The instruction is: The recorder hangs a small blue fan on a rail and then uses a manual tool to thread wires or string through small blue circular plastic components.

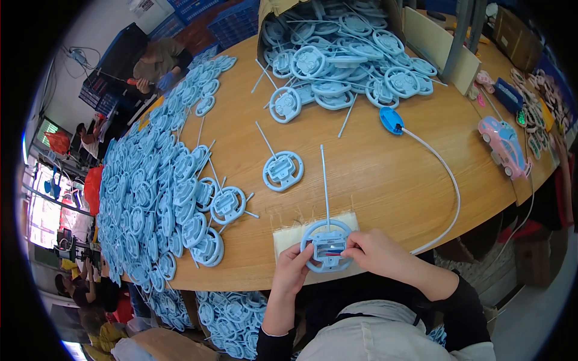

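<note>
A light blue toy steering wheel with a long thin stalk lies over a pale board at the table's near edge. Its open rectangular compartment faces up, and a small blue and red piece shows in it. My left hand grips the wheel's left rim between thumb and fingers. On the right side, my right hand is closed in a pinch at the compartment's edge; what its fingertips hold is too small to make out. Farther off, a second toy steering wheel lies on the table, compartment up.
A large heap of wheels covers the table's left side. More spill from a cardboard box at the back. A blue device with a white cable rests to the right, near a pink toy car. A co-worker sits at far left.
</note>
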A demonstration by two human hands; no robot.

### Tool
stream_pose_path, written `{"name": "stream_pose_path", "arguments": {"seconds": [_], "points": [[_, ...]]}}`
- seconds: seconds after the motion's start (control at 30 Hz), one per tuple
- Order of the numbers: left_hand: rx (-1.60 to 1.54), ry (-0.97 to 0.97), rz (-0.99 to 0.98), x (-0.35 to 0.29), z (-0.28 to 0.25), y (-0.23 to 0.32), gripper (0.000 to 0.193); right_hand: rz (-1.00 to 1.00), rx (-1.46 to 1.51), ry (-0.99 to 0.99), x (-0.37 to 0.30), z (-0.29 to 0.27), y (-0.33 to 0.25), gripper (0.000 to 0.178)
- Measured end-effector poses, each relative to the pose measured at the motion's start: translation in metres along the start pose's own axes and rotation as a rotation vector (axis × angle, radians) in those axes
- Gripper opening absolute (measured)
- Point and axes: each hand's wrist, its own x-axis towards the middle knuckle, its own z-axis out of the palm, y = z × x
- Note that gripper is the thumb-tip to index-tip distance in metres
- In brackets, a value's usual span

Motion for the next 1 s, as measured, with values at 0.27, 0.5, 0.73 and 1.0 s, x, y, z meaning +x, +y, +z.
{"name": "stream_pose_path", "arguments": {"seconds": [0.27,0.5,0.73,1.0], "points": [[0.017,0.07,-0.018,0.012,-0.002,-0.006,0.02,0.054,-0.04,0.073,0.001,0.001,0.008,0.018],[-0.042,0.094,0.146,0.017,-0.014,-0.025,0.027,0.02,-0.056,0.035,0.007,0.019,0.02,0.021],[0.064,0.157,0.047,0.026,-0.021,-0.03,0.034,-0.002,-0.017,0.125,0.006,0.028,0.029,0.02],[0.065,0.09,0.08,0.029,-0.027,-0.03,0.04,-0.012,0.015,0.135,0.012,0.031,0.029,0.018]]}}
